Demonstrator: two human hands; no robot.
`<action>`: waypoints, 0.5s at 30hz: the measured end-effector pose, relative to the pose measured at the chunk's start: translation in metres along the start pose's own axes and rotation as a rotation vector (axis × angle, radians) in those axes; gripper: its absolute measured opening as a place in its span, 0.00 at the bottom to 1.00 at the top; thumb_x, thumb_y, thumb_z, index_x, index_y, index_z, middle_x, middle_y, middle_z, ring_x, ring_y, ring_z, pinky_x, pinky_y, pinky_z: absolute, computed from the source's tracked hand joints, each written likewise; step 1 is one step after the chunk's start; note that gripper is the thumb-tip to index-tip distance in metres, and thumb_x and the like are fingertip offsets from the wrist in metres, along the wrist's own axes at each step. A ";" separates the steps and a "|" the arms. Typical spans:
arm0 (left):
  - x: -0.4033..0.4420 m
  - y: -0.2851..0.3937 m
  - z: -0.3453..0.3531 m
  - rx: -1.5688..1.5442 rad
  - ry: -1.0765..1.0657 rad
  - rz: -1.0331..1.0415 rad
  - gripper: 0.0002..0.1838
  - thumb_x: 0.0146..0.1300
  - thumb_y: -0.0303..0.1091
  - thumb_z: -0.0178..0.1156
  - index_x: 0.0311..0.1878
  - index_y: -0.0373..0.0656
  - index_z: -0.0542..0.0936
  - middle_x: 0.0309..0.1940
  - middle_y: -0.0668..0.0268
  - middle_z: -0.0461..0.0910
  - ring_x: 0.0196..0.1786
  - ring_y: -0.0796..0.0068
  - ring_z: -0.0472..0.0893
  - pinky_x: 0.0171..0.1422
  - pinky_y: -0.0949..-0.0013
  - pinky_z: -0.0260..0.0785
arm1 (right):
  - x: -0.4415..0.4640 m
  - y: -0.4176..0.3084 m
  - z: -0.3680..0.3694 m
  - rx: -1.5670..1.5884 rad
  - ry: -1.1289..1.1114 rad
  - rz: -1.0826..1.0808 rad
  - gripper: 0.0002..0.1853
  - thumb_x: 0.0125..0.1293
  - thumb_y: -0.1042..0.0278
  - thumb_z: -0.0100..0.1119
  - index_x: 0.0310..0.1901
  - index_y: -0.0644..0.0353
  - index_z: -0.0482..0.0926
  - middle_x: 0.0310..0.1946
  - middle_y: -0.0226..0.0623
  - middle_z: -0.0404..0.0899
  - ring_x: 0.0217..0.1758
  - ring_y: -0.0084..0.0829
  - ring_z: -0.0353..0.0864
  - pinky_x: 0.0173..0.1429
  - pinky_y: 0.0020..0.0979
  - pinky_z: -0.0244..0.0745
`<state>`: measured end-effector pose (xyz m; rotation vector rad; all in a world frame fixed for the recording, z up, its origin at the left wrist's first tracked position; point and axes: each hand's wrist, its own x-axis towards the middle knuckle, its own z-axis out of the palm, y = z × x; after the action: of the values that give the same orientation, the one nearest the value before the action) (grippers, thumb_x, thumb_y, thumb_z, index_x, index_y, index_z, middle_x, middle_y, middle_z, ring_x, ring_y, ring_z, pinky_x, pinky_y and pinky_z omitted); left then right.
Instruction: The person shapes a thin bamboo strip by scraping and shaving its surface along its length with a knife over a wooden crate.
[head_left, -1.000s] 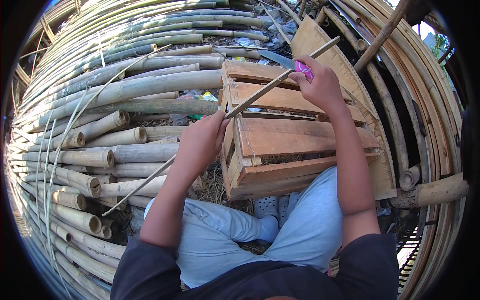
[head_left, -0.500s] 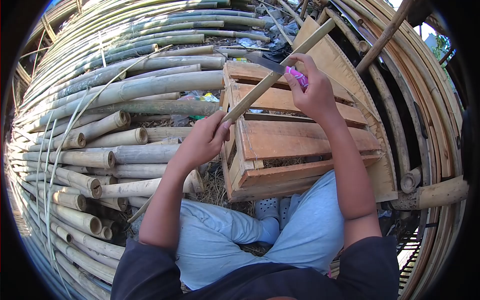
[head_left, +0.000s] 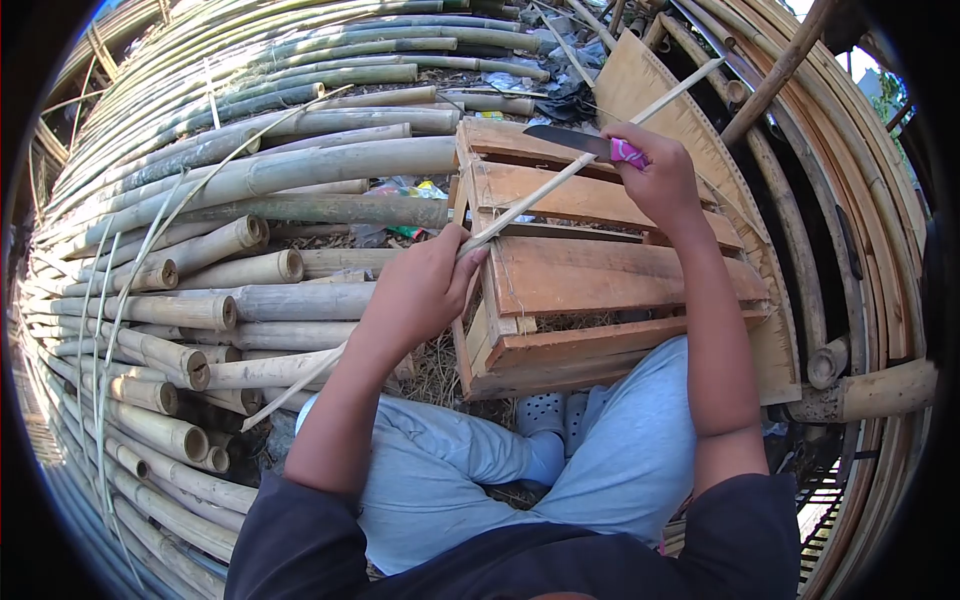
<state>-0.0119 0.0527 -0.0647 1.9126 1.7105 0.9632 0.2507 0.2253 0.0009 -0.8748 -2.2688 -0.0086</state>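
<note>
A long, thin bamboo strip (head_left: 545,190) runs diagonally from the lower left, under my left forearm, to the upper right. My left hand (head_left: 428,275) is closed around it near the left side of a wooden crate (head_left: 590,275). In my right hand (head_left: 658,175) is a knife (head_left: 566,137) with a dark blade and a pink patterned handle. Its blade points left and lies against the strip above the crate's far slats. Some of my right fingers are hidden behind the handle and the strip.
Stacked bamboo poles (head_left: 300,180) fill the left side, their cut ends toward me. A tan board (head_left: 655,100) leans behind the crate, and long wooden strips (head_left: 880,220) stand along the right. Plastic litter (head_left: 425,190) lies between the poles and the crate.
The strip has turned so its narrow edge shows, and its far end now reaches further right. My right hand and knife have shifted right and slightly down. My left hand remains on the strip.
</note>
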 end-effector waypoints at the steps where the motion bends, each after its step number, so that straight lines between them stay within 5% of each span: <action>1: 0.000 -0.001 -0.001 0.094 -0.046 -0.029 0.14 0.80 0.41 0.52 0.48 0.38 0.74 0.31 0.44 0.80 0.38 0.36 0.80 0.42 0.41 0.67 | -0.001 0.005 0.001 0.011 0.022 0.031 0.16 0.59 0.74 0.68 0.49 0.47 0.87 0.32 0.45 0.85 0.38 0.49 0.86 0.42 0.43 0.79; 15: 0.000 -0.014 -0.036 0.207 -0.097 -0.061 0.17 0.78 0.43 0.54 0.40 0.37 0.75 0.28 0.45 0.79 0.38 0.36 0.78 0.41 0.42 0.67 | -0.008 0.010 0.026 -0.091 -0.162 0.135 0.13 0.62 0.67 0.66 0.48 0.49 0.88 0.34 0.50 0.86 0.40 0.54 0.86 0.44 0.49 0.80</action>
<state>-0.0467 0.0493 -0.0500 1.9855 1.8610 0.6820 0.2452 0.2345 -0.0261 -1.1113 -2.3681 0.0213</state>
